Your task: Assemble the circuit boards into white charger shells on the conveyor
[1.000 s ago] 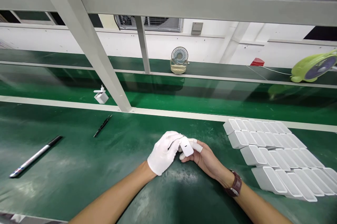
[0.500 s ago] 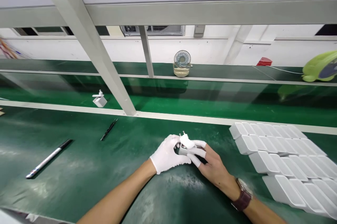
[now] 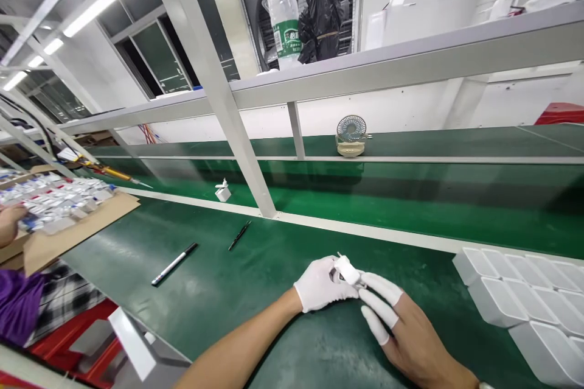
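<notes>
Head view: holds a white plug (image 3: 347, 269) in the gloved left hand (image 3: 323, 284), over the green table (image 3: 319, 346). Clamps it, tilted, between thumb and fingers of that hand, with much of its underside hidden. Brings the right hand (image 3: 413, 331) to the near right side of the plug, with white covers on the visible fingers, spread slightly apart and at the plug's right end. Cannot tell from this angle whether the right fingers grip it or merely touch it.

Shows, well to the left, a capped marker (image 3: 174, 264) lying slantwise, then a thin black tool (image 3: 239, 235) nearer the post (image 3: 235, 121). Beyond the white rail (image 3: 365, 232), shows a small white device (image 3: 222, 193). On the right, shows open white boxes (image 3: 499, 301) in close rows, cut off by the frame edge. Farther back, shows a small fan (image 3: 351, 128) upright on a ledge; higher up, a plastic bottle (image 3: 285, 24) beside a black bag (image 3: 322, 11).

At far left, shows part of a co-worker's hand (image 3: 9, 223) near many small parts (image 3: 59, 197) and cardboard (image 3: 86, 227), with purple clothing (image 3: 18, 307) below.
</notes>
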A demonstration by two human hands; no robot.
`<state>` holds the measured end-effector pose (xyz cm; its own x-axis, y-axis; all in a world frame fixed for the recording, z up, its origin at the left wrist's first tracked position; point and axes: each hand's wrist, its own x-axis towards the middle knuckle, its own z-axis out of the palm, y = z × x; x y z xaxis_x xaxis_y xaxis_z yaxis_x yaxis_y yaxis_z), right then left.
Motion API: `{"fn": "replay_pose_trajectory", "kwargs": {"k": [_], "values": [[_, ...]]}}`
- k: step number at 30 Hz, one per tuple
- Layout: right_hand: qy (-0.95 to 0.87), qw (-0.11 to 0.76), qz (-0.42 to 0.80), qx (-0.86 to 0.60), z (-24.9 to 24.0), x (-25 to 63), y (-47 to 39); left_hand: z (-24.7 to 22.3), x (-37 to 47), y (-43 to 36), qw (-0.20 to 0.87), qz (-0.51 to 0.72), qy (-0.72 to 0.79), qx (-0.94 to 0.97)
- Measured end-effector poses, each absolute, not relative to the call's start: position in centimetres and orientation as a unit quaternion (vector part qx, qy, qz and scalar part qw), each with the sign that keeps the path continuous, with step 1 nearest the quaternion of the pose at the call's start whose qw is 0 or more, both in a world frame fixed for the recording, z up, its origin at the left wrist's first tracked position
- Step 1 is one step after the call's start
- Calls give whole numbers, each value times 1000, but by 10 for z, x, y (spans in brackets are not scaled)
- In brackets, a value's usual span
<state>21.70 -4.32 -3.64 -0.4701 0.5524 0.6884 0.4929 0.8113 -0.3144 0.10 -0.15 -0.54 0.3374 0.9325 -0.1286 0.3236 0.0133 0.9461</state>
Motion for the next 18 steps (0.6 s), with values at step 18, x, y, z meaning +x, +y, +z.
{"fn": "replay_pose_trajectory", "kwargs": {"k": [18], "values": [[-921,347,-37,-173,-45,198,-55,13,-20,173,194,441,720,499]]}}
